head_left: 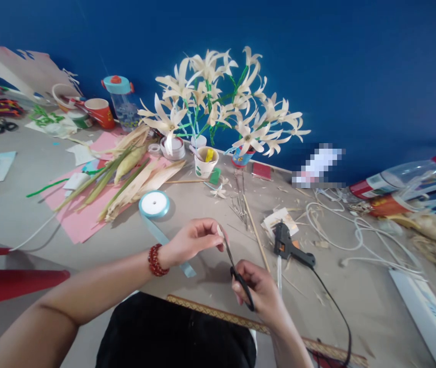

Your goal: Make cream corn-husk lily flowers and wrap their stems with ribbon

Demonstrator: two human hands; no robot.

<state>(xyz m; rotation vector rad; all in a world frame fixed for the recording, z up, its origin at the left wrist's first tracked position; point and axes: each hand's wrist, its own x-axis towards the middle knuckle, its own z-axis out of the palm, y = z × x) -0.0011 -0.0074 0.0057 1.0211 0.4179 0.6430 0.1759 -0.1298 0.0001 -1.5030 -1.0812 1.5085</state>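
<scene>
Just above the near edge of the table, my right hand [260,289] grips black-handled scissors [244,290], with the blades pointing up and away from me. Between the fingertips of my left hand [195,237] is a small pale husk piece [220,231], right at the scissor blades. Whether the blades are cutting into it I cannot tell. Beyond my left hand lies a ribbon spool [154,204] with a light blue tail trailing under my wrist. To the right of my right hand rests a black glue gun [290,246].
Pale husk flowers [210,97] on green stems stand in cups at the back. Corn husks [126,179] lie on pink paper [68,220] at left. White cables [356,230], plastic bottles [386,181] and a power strip [428,317] occupy the right. Scraps and a thin stick [256,232] lie mid-table.
</scene>
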